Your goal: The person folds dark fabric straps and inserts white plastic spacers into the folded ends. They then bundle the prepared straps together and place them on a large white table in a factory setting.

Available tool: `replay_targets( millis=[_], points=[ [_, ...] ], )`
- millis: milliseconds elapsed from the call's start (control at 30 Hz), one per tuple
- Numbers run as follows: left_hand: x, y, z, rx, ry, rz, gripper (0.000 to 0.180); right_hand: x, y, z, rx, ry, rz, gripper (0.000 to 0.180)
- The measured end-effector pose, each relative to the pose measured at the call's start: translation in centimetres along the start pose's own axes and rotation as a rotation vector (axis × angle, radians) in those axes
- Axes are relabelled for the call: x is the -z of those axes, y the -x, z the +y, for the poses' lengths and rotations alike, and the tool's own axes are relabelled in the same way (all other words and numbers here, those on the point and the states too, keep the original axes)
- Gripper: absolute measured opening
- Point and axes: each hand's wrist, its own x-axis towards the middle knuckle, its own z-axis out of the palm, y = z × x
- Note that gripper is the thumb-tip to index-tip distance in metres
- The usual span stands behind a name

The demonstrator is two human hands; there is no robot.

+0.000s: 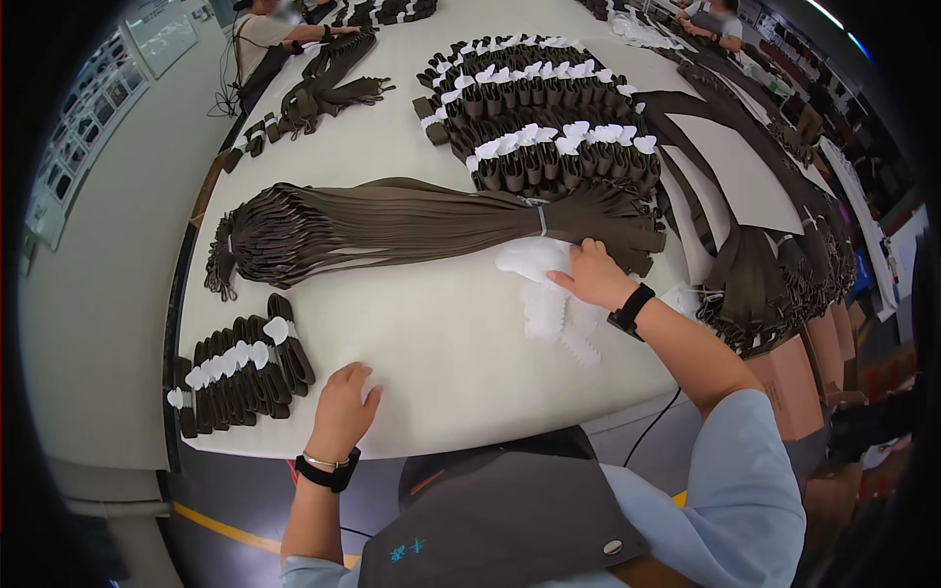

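Note:
My right hand (598,277) reaches over a small pile of white strips (534,260), thumb and fingers apart, fingertips at the pile's edge beside the strap bundle. That long bundle of dark brown straps (392,225) lies across the table, cinched with a light tie (542,220) near its right end. Its left end is a mass of folded loops. Low over the near left of the table, my left hand (343,407) is empty, fingers loosely bent and thumb apart. To its left lies a row of folded brown straps (240,372) with white wraps.
Several rows of wrapped folded straps (559,157) stand beyond the bundle. More loose straps (755,260) and a pale board (735,171) cover the right side. Cardboard boxes (789,387) stand below the right edge. Other people (265,39) work at the far end.

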Motion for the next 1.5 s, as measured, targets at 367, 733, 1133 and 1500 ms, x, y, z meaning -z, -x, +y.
replay_targets(
  millis=[367,733,1133,1500],
  points=[
    [-7.8,-19.0,7.8,-0.255,-0.186,-0.197,0.067,-3.2,5.8,-2.0,0.276,0.24,0.058,0.106],
    [-5.5,-17.9,6.9,-0.252,-0.057,-0.238,0.06,3.0,3.7,-0.4,0.472,0.071,-0.028,0.08],
    [-6.4,-25.4,12.6,-0.484,-0.016,0.055,0.048,4.1,-5.3,1.7,0.408,0.606,0.393,0.029],
    [-9.1,-29.4,14.1,-0.494,0.117,0.078,0.016,3.1,-2.5,0.0,0.519,0.674,0.382,0.014]
  ],
)
